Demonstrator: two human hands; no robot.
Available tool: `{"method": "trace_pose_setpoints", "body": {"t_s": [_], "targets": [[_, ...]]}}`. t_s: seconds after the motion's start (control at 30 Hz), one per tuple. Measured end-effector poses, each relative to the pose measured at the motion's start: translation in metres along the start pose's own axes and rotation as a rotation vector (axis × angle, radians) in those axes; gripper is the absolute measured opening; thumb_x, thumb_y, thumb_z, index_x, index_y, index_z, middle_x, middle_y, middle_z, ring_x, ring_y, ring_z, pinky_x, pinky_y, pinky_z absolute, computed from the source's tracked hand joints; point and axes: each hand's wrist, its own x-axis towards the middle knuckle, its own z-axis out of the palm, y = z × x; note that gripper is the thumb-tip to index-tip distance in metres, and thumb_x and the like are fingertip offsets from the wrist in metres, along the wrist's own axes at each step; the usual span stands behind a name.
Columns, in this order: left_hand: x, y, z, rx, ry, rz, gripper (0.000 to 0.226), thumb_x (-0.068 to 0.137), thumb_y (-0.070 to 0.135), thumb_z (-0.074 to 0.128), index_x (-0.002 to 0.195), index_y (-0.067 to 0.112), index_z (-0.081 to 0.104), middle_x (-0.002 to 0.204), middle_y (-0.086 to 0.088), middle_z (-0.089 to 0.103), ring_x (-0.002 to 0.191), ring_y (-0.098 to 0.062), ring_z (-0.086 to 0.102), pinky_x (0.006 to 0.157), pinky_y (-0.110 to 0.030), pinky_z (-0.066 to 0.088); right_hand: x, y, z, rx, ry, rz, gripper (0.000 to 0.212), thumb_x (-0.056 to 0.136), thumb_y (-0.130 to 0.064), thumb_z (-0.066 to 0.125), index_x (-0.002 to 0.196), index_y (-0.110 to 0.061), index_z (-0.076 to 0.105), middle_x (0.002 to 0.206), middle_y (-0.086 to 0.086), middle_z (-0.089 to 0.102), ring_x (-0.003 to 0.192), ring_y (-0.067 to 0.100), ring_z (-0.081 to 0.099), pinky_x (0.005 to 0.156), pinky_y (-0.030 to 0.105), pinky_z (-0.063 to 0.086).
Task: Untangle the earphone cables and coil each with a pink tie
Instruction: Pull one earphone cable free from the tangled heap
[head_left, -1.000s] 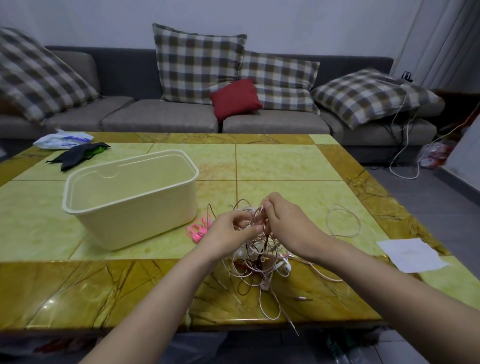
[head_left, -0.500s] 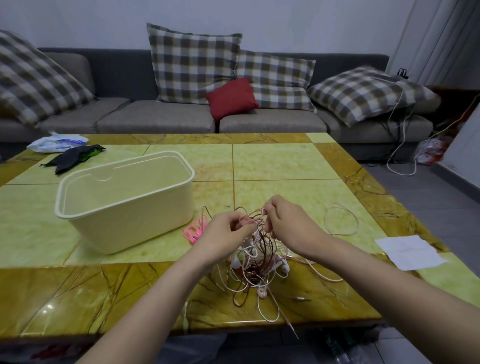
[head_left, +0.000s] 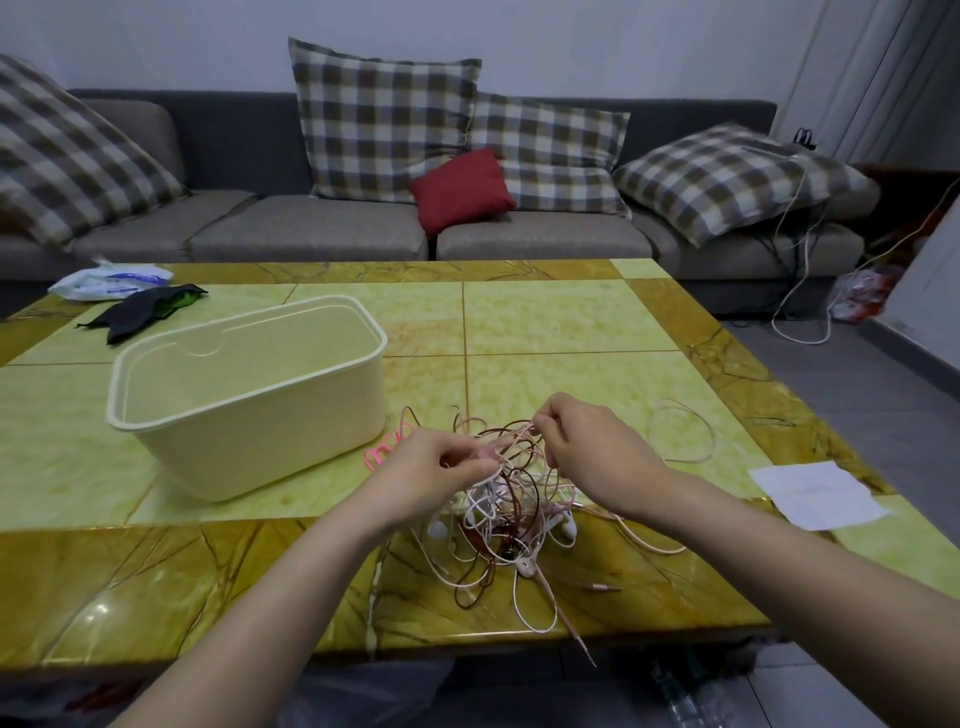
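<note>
A tangle of white, pink and dark red earphone cables (head_left: 506, 514) lies near the table's front edge, partly lifted. My left hand (head_left: 431, 475) pinches cable strands at the tangle's upper left. My right hand (head_left: 589, 452) pinches strands at its upper right, fingers curled. Between the two hands a few strands stretch taut. Pink ties (head_left: 382, 452) lie on the table just left of my left hand, partly hidden by it. One pale cable loop (head_left: 683, 436) lies apart to the right.
A cream plastic tub (head_left: 244, 395) stands left of the tangle on the green and amber table (head_left: 566, 322). White paper (head_left: 815, 493) lies at the right edge. A dark cloth (head_left: 143, 312) and a white packet (head_left: 111, 278) sit far left. A sofa with cushions is behind.
Both hands have drawn slightly apart, pulling strands of the tangle taut between them and lifting it a little. The tub and ties have not moved.
</note>
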Motion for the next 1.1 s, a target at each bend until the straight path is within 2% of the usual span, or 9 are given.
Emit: {"method": "trace_pose_setpoints", "body": {"t_s": [0.07,0.17,0.37,0.47,0.6,0.7,0.8,0.93,1.1], "targets": [[0.001,0.001,-0.001,-0.027,-0.02,-0.048,0.04,0.091,0.048,0.047,0.086,0.019,0.075,0.065,0.0,0.06,0.064,-0.015,0.044,0.066,-0.025,0.04,0.001,0.0,-0.001,-0.002,-0.025,0.011,0.024,0.101,-0.026,0.032,0.099,-0.014,0.052,0.087,0.001,0.062,0.079,0.021,0.059,0.066,0.032,0.043],[0.006,0.0,-0.003,-0.054,0.03,-0.064,0.044,0.092,0.048,0.045,0.086,0.014,0.074,0.074,-0.002,0.067,0.075,-0.016,0.046,0.071,-0.028,0.04,0.003,-0.002,-0.002,0.004,-0.072,0.015,0.025,0.102,-0.026,0.032,0.099,-0.013,0.053,0.087,0.002,0.06,0.081,0.022,0.059,0.069,0.033,0.045],[0.013,0.001,-0.001,0.087,0.32,-0.059,0.005,0.093,0.016,0.053,0.097,0.019,0.055,0.101,-0.006,0.058,0.091,-0.02,0.055,0.082,-0.038,0.047,0.002,-0.005,-0.001,0.06,-0.103,0.019,0.021,0.101,-0.023,0.034,0.092,-0.014,0.051,0.083,-0.001,0.057,0.077,0.02,0.055,0.07,0.033,0.045],[0.008,0.01,0.002,0.093,0.477,0.106,0.021,0.086,0.004,0.052,0.084,0.025,0.054,0.094,0.001,0.056,0.081,-0.011,0.052,0.074,-0.026,0.045,0.0,-0.005,-0.001,0.073,-0.1,0.018,0.019,0.101,-0.019,0.033,0.092,-0.014,0.049,0.082,-0.002,0.055,0.073,0.015,0.051,0.067,0.03,0.041],[0.001,0.018,0.015,0.089,0.381,0.143,0.006,0.082,0.021,0.061,0.076,0.023,0.059,0.081,0.003,0.06,0.071,-0.01,0.055,0.067,-0.029,0.047,-0.002,-0.006,-0.002,0.098,-0.07,0.005,0.021,0.101,-0.02,0.032,0.086,-0.014,0.046,0.083,0.004,0.058,0.074,0.022,0.054,0.069,0.036,0.044],[0.003,0.014,0.024,0.099,0.309,0.107,0.014,0.078,0.032,0.071,0.071,0.025,0.06,0.071,0.004,0.064,0.066,-0.009,0.059,0.065,-0.029,0.048,-0.004,-0.007,-0.003,0.112,-0.075,-0.01,0.022,0.101,-0.023,0.032,0.086,-0.015,0.046,0.084,0.003,0.057,0.077,0.022,0.053,0.068,0.034,0.042],[0.003,0.013,0.025,0.071,0.28,0.102,0.014,0.081,0.026,0.071,0.07,0.022,0.063,0.067,0.003,0.067,0.064,-0.008,0.062,0.064,-0.024,0.05,-0.005,-0.008,-0.004,0.107,-0.077,-0.023,0.022,0.101,-0.025,0.032,0.089,-0.015,0.047,0.085,0.005,0.058,0.078,0.023,0.055,0.07,0.036,0.044],[0.0,0.014,0.017,-0.138,0.223,0.058,0.011,0.083,0.021,0.07,0.08,0.011,0.07,0.075,-0.005,0.07,0.071,-0.015,0.065,0.07,-0.027,0.053,-0.005,-0.009,-0.006,0.111,-0.05,-0.014,0.027,0.101,-0.027,0.032,0.087,-0.014,0.051,0.086,0.008,0.063,0.078,0.024,0.058,0.071,0.038,0.046],[-0.002,0.015,0.011,-0.27,0.252,0.048,0.006,0.08,0.009,0.071,0.076,0.007,0.067,0.073,-0.009,0.07,0.067,-0.013,0.067,0.068,-0.024,0.055,-0.008,-0.019,-0.009,0.294,-0.119,-0.061,0.03,0.098,-0.033,0.042,0.089,-0.013,0.062,0.068,-0.006,0.062,0.06,0.007,0.055,0.06,0.024,0.043]]}}
